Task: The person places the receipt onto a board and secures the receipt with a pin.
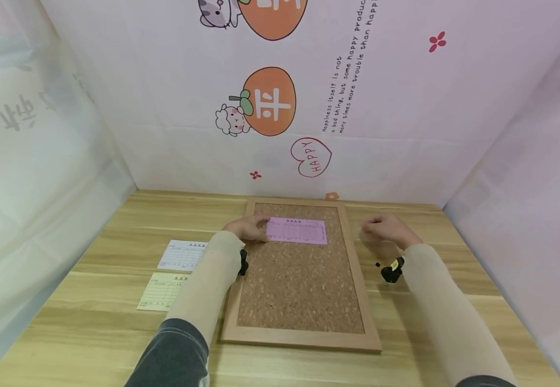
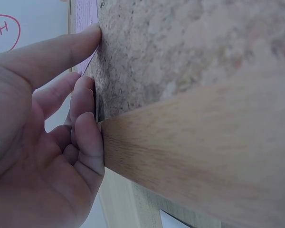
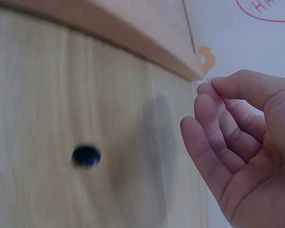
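Observation:
A pink printed slip [image 1: 296, 230] lies across the upper part of a wood-framed corkboard [image 1: 304, 290]. My left hand [image 1: 248, 228] holds the slip at its left end, thumb and a finger at its edge. In the left wrist view the other fingers of the left hand [image 2: 52, 114] are curled beside the board's wooden frame [image 2: 180, 142]. Right of the board, my right hand [image 1: 390, 230] is raised above the table. Thumb and forefinger of this right hand [image 3: 247, 137] pinch a tiny pale purple thing [image 3: 210, 81], mostly hidden, its kind unclear.
A white slip [image 1: 180, 255] and a yellow slip [image 1: 161, 292] lie on the wooden table [image 1: 101, 290] left of the board. A small black round object [image 3: 86, 156] sits on the table at the right. Printed white sheeting [image 1: 381, 161] stands behind and at both sides.

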`<state>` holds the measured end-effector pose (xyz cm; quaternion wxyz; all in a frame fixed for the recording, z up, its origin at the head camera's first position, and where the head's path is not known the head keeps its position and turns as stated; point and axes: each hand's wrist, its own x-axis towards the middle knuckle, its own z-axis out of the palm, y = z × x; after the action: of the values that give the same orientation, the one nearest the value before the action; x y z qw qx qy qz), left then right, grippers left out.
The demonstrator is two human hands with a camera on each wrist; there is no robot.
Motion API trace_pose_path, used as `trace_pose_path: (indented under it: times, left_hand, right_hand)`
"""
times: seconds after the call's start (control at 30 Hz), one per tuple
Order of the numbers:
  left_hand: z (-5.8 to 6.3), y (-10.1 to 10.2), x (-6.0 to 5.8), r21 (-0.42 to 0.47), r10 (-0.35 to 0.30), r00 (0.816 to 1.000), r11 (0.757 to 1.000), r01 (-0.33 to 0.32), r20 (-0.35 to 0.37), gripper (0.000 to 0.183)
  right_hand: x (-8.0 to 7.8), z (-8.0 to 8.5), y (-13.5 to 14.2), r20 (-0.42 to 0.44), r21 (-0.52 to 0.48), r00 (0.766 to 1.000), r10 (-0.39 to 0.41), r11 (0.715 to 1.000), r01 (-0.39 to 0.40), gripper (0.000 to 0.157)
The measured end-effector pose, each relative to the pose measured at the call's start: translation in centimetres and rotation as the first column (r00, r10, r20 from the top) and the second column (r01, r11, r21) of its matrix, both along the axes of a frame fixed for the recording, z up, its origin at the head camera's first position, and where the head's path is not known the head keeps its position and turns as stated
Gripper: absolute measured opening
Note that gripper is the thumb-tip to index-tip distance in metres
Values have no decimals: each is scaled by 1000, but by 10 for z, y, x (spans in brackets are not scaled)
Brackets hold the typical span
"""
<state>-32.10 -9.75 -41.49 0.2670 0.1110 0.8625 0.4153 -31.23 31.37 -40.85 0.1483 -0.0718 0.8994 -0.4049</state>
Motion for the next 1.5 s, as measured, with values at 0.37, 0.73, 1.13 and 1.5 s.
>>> trace_pose_path:
  times: [0.37,0.73,1.13,1.5]
  left_hand:
    - [-2,0,-1,-10,-14,999,1000,14,-29,77]
    - [-1,-3,-3,1,-20,1000,1000,21,-12,78]
    - [-36,-5,-31,-13,-17,1000,1000,17,-22,80]
    - [-2,1,0,-37,-9,1000,999,8,-27,74]
  right_hand:
    - [-19,-3,-40,51,-126,998,23,992,-16,37]
    - [-29,-10,-89,63,-197,998,13,980,0,33]
    - [-32,-18,-129,95,-284,995,-38,957,63,29]
    - [-38,-18,-160,178,-376,982,-68,917,131,28]
